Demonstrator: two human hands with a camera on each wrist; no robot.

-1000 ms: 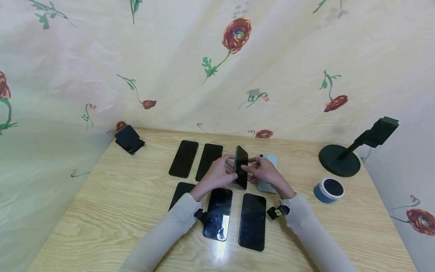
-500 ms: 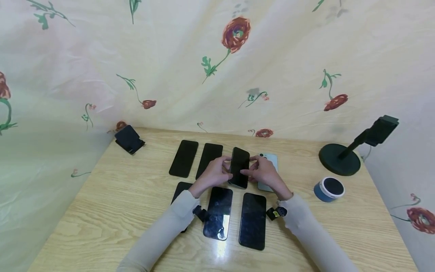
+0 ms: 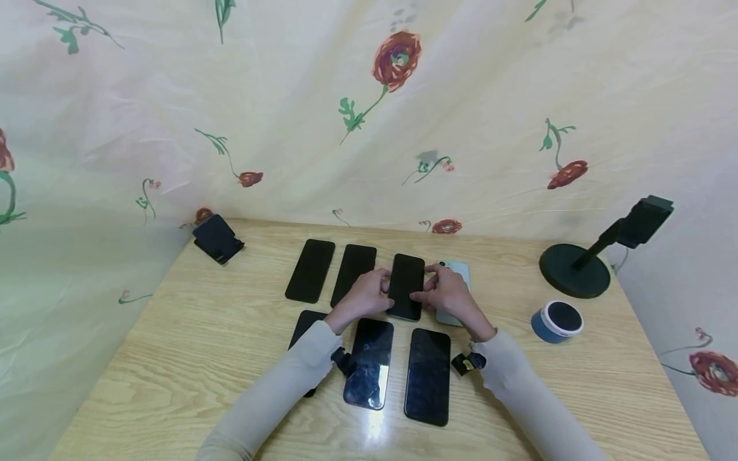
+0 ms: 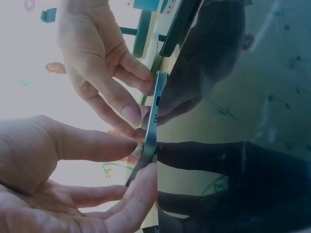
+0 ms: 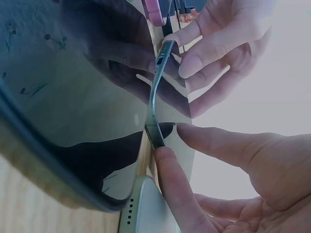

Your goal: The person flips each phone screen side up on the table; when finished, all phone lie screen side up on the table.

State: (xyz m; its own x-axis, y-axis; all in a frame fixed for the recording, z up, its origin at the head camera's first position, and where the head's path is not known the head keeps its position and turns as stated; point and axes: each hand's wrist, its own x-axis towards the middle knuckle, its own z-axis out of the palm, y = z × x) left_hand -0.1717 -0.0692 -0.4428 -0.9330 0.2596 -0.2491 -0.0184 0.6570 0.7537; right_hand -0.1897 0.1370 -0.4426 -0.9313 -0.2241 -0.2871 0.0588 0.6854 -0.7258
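Note:
Between my two hands lies a black-screened smartphone [image 3: 406, 285], screen up, its bottom edge with port and speaker holes [image 4: 158, 99] showing in the left wrist view. My left hand [image 3: 369, 291] holds its left edge between thumb and fingers. At the right edge, my right hand [image 3: 450, 294] holds it, thumb over the screen side and index finger [image 5: 167, 160] against the edge. Partly under the right hand is a light blue phone [image 3: 459, 269], back up. Another black phone [image 3: 355, 266] lies just left of the left hand.
A further phone [image 3: 310, 271] lies at the back left. Nearer lie a partly hidden phone [image 3: 307, 322], a glossy phone [image 3: 369, 365] and a dark phone [image 3: 428, 378]. A folded black stand [image 3: 218, 239], a round-based stand [image 3: 575, 271] and a blue-white tub [image 3: 557, 322] stand farther out.
The held phone has turned from standing on its edge to lying screen up, level with the row. Both hands have kept hold of its sides and have barely shifted.

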